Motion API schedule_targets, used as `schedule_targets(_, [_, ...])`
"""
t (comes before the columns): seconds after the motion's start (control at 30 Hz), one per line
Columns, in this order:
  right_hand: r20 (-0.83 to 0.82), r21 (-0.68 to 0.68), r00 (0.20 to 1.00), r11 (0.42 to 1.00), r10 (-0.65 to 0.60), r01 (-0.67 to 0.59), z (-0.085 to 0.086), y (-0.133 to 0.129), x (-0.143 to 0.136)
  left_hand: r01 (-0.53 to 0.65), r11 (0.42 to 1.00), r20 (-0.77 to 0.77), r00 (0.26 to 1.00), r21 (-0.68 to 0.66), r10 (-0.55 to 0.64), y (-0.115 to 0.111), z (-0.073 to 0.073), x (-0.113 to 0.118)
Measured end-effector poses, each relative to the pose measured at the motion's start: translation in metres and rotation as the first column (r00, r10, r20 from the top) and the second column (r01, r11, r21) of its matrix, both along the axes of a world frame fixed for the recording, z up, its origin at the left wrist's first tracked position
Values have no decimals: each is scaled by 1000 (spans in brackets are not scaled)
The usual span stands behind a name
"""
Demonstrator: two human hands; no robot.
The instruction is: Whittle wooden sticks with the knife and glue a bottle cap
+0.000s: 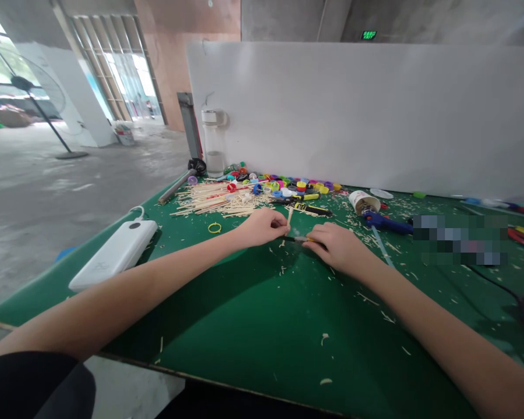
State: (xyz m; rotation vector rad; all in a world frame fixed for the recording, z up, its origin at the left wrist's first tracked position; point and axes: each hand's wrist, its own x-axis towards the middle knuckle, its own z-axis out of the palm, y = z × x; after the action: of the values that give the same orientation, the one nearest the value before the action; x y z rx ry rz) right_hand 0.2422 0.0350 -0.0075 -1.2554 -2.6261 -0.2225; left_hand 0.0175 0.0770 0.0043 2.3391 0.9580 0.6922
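My left hand (262,227) is closed on a short, pale wooden stick (290,217), which points upward from its fingertips. My right hand (335,245) grips a craft knife (300,238), its dark blade directed left at the stick's lower end. Whether the blade touches the wood I cannot tell. Both hands are just above the green tabletop (227,337), where wood shavings (282,270) lie scattered. Beyond them lie a yellow-and-black cutter (312,209) and a heap of thin wooden sticks (207,198). A yellow ring (215,228) rests left of my left hand.
Colourful bottle caps (301,186) line the back beside a clear bottle (213,142), before a white panel (367,110). A white power bank (113,256) with a cable lies left. To the right are a tipped white cup (364,202) and a blue-handled tool (386,223).
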Motion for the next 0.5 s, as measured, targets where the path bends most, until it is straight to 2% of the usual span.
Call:
schedule_targets(0.1, [23, -27, 1000, 1000, 15, -15, 2, 3, -4, 26, 1000, -14, 1000, 0, -26, 1, 0, -1])
schedule_targets(0.2, [42, -59, 998, 997, 43, -41, 1, 5, -9, 130, 992, -21, 991, 3, -129, 2, -1, 0])
schedule_targets(0.27, [44, -65, 998, 997, 41, -39, 0, 5, -10, 155, 988, -19, 988, 20, -155, 4, -1, 0])
schedule_targets(0.37, [21, -57, 1000, 998, 18, -17, -2, 2, -10, 84, 996, 18, 996, 20, -84, 8, -5, -3])
schedule_targets(0.5, [-12, -50, 1000, 999, 18, -19, -3, -3, -6, 29, 998, 83, 996, -64, -24, 16, -13, -11])
